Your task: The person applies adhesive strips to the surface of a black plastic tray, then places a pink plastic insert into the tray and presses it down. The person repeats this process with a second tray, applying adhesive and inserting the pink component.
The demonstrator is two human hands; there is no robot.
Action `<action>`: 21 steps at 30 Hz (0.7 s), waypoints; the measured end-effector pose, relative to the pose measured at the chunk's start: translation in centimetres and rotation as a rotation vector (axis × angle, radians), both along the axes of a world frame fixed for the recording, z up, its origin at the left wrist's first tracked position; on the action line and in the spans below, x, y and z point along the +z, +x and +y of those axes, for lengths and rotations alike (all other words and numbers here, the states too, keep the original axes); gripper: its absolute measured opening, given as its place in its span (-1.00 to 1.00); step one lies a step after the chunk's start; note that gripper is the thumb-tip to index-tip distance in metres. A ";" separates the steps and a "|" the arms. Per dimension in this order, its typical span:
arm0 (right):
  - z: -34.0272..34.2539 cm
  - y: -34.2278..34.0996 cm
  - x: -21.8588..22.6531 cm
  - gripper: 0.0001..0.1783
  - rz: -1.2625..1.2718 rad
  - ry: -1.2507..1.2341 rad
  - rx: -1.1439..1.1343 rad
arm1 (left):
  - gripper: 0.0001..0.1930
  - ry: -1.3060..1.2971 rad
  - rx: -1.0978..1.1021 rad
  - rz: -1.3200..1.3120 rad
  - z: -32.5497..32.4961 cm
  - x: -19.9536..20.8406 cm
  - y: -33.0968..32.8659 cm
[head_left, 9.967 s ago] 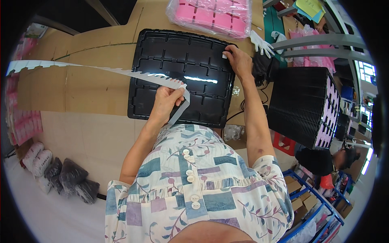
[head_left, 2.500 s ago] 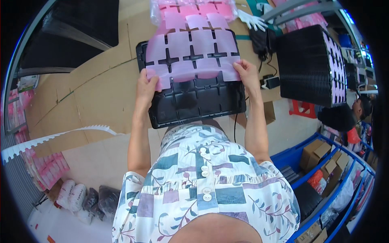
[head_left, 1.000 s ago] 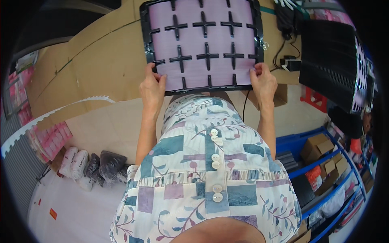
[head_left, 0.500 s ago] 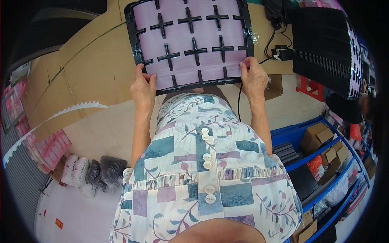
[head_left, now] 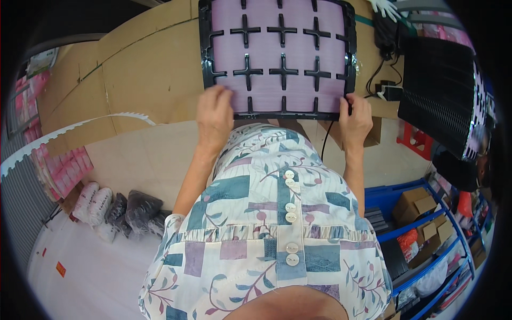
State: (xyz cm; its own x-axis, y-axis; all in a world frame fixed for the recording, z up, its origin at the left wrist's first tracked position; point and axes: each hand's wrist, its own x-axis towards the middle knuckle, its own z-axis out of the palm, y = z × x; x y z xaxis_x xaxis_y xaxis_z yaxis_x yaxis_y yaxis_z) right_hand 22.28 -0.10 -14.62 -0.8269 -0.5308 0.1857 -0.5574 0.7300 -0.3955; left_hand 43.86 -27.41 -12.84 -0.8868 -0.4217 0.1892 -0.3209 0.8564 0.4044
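A black plastic tray with cross-shaped bars lies in front of me, at the near edge of the cardboard-covered table. A pale purple sheet shows between the bars. At the tray's near left corner is my left hand, a little blurred, its fingers bent and drawn together. Whatever its fingertips may hold is hidden. My right hand grips the near right corner, with the thumb over the sheet's side and the index finger at the outer rim.
Brown cardboard covers the table. To the right stand a black stack of trays, a power adapter with cables and a red stool. A blue shelf rack holds boxes. Bagged goods sit on the floor at left.
The whole view has shifted, so the tray and both hands now appear further right. My left thumb and fingers have come closer together at the corner. The right hand keeps to its corner.
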 end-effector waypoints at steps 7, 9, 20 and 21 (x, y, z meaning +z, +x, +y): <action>1.3 2.0 -1.4 -0.11 0.007 0.281 0.375 | -0.17 0.077 -0.175 -0.232 2.0 -0.2 0.5; 1.6 2.0 -1.5 -0.04 -0.028 0.334 0.378 | -0.18 0.083 -0.177 -0.256 1.9 -0.2 0.6; -9.8 -8.6 0.0 -0.29 0.307 0.100 0.383 | -0.25 -0.131 -0.184 0.060 -6.2 -1.0 -11.4; -10.6 -9.8 -0.8 -0.28 0.335 0.145 0.415 | -0.23 -0.142 -0.181 0.039 -6.7 -1.5 -11.7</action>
